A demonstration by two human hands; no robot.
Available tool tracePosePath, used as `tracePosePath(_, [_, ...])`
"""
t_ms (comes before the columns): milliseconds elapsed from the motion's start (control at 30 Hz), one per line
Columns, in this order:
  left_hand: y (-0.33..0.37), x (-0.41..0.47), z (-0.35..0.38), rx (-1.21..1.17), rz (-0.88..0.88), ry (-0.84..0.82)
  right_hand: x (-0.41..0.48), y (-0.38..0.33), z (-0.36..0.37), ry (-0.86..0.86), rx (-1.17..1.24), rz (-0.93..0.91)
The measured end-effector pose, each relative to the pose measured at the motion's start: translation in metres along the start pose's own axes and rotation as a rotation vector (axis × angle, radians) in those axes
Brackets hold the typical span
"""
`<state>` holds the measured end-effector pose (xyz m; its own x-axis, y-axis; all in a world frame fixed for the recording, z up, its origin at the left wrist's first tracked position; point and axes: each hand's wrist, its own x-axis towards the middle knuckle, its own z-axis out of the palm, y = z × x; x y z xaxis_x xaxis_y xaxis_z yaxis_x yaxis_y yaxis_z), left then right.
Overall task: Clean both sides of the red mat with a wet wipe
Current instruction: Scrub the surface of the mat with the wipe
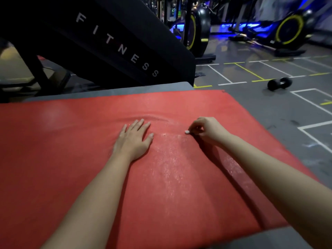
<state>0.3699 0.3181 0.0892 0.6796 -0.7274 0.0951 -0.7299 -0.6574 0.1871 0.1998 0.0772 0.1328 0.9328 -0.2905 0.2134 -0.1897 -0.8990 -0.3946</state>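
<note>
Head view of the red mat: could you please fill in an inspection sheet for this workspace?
Surface: grey floor with painted white and yellow lines; the red mat lies flat on it.
Job's things: mat shows a wet sheen between the hands and a ripple beyond the left fingers; wet wipe is a small white wad, barely visible.
Clutter: dumbbell on the floor past the mat's far right corner.
Grippers: left hand flat on the mat, fingers straight; right hand pinches the wipe against the mat.
Cables: nothing seen.
Surroundings: black machine lettered FITNESS; exercise bikes under blue light.

Hands, wet wipe on red mat
</note>
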Motion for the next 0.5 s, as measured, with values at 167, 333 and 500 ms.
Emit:
tracePosePath(167, [-0.001, 0.000, 0.003, -0.036, -0.006, 0.029, -0.061, -0.009, -0.010, -0.123, 0.031, -0.065])
tracePosePath(333, [0.007, -0.009, -0.006, 0.008, -0.027, 0.160, -0.073, -0.021, 0.000, 0.032, 0.074, 0.025])
tracePosePath(500, [0.027, -0.050, -0.018, -0.019, -0.022, 0.280, -0.148, -0.039, -0.021, -0.217, 0.109, -0.014])
